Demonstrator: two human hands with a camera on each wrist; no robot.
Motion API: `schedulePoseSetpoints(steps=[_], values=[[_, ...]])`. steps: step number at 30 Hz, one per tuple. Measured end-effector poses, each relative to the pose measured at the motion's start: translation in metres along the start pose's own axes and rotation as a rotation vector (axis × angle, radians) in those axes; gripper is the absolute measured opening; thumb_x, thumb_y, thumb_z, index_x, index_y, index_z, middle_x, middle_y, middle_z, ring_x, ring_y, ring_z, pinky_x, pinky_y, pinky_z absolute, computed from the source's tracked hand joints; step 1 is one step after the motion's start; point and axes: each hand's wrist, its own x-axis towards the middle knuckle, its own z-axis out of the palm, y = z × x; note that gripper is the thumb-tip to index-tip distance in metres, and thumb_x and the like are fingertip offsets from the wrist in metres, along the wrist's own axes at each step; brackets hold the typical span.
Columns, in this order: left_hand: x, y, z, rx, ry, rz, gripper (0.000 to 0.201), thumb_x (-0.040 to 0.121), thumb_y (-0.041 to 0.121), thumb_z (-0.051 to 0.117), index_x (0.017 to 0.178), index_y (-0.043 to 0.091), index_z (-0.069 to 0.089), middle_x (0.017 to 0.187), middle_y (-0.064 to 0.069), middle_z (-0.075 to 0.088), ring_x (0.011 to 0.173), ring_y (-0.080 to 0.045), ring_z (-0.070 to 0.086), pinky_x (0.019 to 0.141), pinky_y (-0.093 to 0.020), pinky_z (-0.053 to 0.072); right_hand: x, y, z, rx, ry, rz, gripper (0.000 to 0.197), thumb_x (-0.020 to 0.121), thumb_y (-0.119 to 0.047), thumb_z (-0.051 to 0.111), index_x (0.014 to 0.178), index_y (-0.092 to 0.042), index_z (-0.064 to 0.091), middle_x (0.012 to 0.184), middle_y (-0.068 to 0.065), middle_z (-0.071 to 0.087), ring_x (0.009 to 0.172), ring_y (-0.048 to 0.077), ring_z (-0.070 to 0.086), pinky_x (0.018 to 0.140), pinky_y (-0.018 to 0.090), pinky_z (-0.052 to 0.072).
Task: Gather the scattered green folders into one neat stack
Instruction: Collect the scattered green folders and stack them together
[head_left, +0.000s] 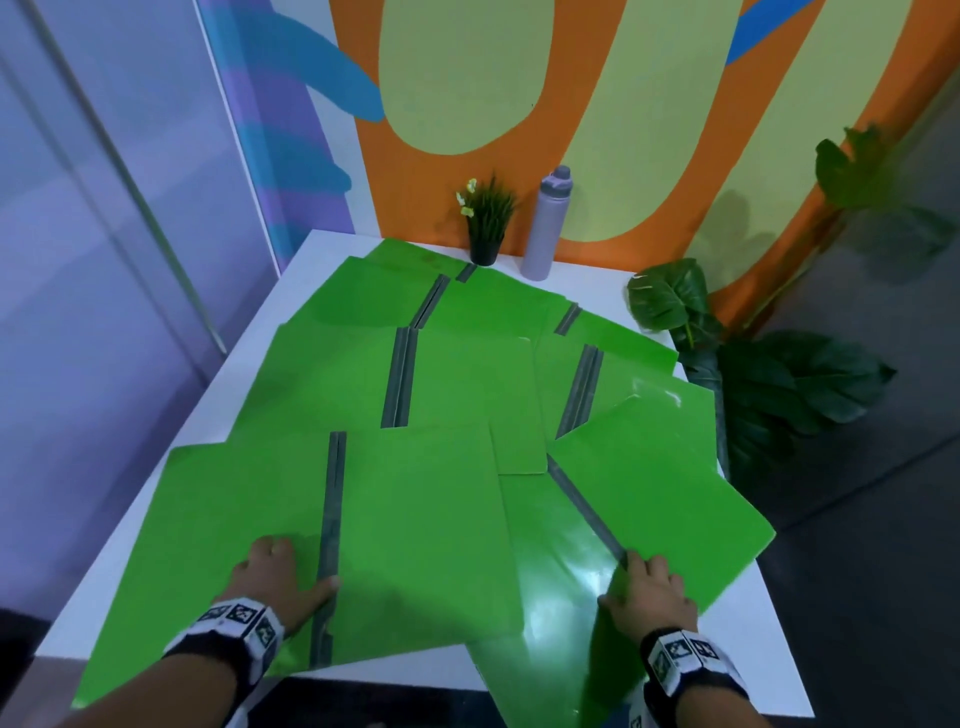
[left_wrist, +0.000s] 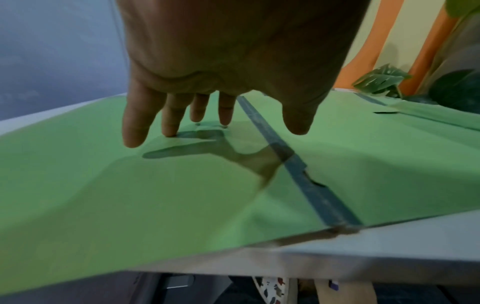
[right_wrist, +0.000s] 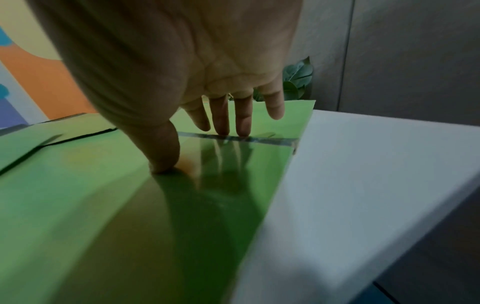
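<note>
Several green folders with grey spines lie opened flat and overlapping across the white table (head_left: 311, 249). My left hand (head_left: 280, 577) rests with straight fingers on the nearest left folder (head_left: 415, 519), just left of its grey spine (head_left: 332, 519); its fingertips (left_wrist: 170, 131) touch the sheet. My right hand (head_left: 649, 587) presses flat on the near right folder (head_left: 675, 493), fingers on that folder's spine (right_wrist: 233, 137), thumb (right_wrist: 163, 164) down on the glossy green sheet (right_wrist: 130, 205). Neither hand grips anything. The near folders overhang the table's front edge.
A small potted plant (head_left: 485, 223) and a lilac bottle (head_left: 545, 223) stand at the table's far edge against the painted wall. Large leafy plants (head_left: 779, 384) sit beside the table's right side. Bare white tabletop (right_wrist: 363, 185) shows at the right near corner.
</note>
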Motion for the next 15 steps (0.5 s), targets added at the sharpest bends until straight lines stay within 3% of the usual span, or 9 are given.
schedulePoseSetpoints(steps=[2, 7, 11, 13, 15], values=[[-0.001, 0.014, 0.003, 0.000, -0.013, -0.030, 0.102, 0.070, 0.072, 0.059, 0.143, 0.007, 0.032, 0.148, -0.016, 0.038, 0.127, -0.032, 0.051, 0.100, -0.041, 0.051, -0.006, -0.004, 0.004, 0.015, 0.018, 0.010, 0.067, 0.083, -0.049, 0.058, 0.138, -0.023, 0.031, 0.125, 0.003, 0.044, 0.117, 0.022, 0.044, 0.100, 0.046, 0.041], [-0.005, 0.030, 0.005, 0.035, -0.001, -0.091, 0.075, 0.078, 0.049, 0.068, 0.133, 0.005, 0.043, 0.138, -0.013, 0.045, 0.118, -0.031, 0.056, 0.097, -0.041, 0.054, -0.016, -0.011, 0.002, 0.036, 0.001, 0.007, 0.054, 0.082, -0.044, 0.063, 0.124, -0.020, 0.041, 0.115, 0.003, 0.050, 0.111, 0.021, 0.049, 0.097, 0.040, 0.044], [-0.006, 0.029, 0.000, -0.003, -0.034, -0.076, 0.056, 0.079, 0.034, 0.070, 0.122, 0.006, 0.048, 0.128, -0.015, 0.049, 0.107, -0.031, 0.059, 0.090, -0.041, 0.057, -0.016, -0.012, -0.008, 0.150, -0.046, 0.061, 0.046, 0.073, -0.041, 0.074, 0.105, -0.022, 0.046, 0.096, -0.002, 0.052, 0.091, 0.018, 0.054, 0.087, 0.037, 0.051], [-0.008, 0.026, -0.003, -0.040, -0.030, -0.080, 0.047, 0.078, 0.018, 0.070, 0.117, 0.008, 0.047, 0.118, -0.014, 0.053, 0.096, -0.029, 0.062, 0.084, -0.040, 0.059, -0.015, -0.012, -0.020, 0.245, 0.018, 0.077, 0.037, 0.075, -0.033, 0.074, 0.099, -0.018, 0.051, 0.095, 0.000, 0.051, 0.092, 0.020, 0.056, 0.087, 0.041, 0.053], [-0.010, 0.024, -0.006, -0.034, -0.025, -0.079, 0.055, 0.080, 0.006, 0.064, 0.128, 0.010, 0.039, 0.116, -0.014, 0.054, 0.091, -0.027, 0.064, 0.083, -0.038, 0.060, -0.014, -0.012, -0.039, 0.333, 0.132, 0.086, 0.030, 0.077, -0.024, 0.074, 0.096, -0.012, 0.054, 0.098, 0.004, 0.048, 0.093, 0.023, 0.056, 0.091, 0.044, 0.052]])
